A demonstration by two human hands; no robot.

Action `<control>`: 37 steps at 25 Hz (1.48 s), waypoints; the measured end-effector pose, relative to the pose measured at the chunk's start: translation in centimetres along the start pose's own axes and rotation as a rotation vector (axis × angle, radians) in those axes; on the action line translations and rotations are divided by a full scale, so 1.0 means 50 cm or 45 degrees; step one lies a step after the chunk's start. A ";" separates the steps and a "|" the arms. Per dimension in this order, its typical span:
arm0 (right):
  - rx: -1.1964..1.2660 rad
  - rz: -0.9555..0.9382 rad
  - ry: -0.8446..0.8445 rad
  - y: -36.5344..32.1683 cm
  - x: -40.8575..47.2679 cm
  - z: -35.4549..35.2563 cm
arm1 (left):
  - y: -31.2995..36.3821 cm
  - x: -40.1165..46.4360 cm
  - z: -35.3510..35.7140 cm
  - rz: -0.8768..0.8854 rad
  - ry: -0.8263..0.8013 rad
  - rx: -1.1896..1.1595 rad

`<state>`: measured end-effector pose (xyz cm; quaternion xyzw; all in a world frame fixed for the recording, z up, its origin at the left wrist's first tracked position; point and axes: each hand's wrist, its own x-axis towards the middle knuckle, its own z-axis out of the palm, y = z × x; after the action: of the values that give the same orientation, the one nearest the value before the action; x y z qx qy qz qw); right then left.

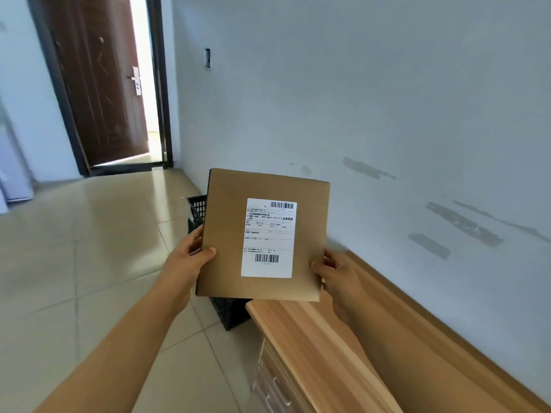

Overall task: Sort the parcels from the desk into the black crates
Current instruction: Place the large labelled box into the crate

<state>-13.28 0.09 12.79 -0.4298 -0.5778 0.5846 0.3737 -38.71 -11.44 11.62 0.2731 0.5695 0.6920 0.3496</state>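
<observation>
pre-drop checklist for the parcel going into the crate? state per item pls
1. Left hand grips the parcel: ok, thumb on its front face at the left edge.
2. Right hand grips it too: ok, fingers curled at the lower right corner.
3. Label readable for sorting: ok, facing the camera.
4. Black crate in place: ok, on the floor beside the end of the desk.
5. Crate has room: cannot tell, the parcel hides most of it.
6. Parcel lined up over the crate: cannot tell from this one view.
</observation>
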 end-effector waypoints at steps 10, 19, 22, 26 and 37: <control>0.055 0.141 -0.220 0.025 0.382 0.283 | 0.019 0.327 -0.168 -0.003 0.248 0.129; -0.007 0.187 -0.338 -0.030 0.700 0.501 | 0.040 0.647 -0.269 -0.033 0.378 0.136; -0.018 0.205 -0.326 -0.020 0.781 0.572 | 0.030 0.751 -0.316 -0.061 0.380 0.126; -0.022 0.186 -0.243 -0.006 0.906 0.691 | 0.030 0.934 -0.402 -0.076 0.291 0.145; 0.129 0.222 -0.003 0.002 1.204 0.970 | 0.098 1.430 -0.568 -0.091 -0.006 0.301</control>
<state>-79.74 39.09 6.62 -0.4584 -0.5083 0.6438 0.3421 -104.94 27.90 9.21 0.2937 0.6556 0.6065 0.3407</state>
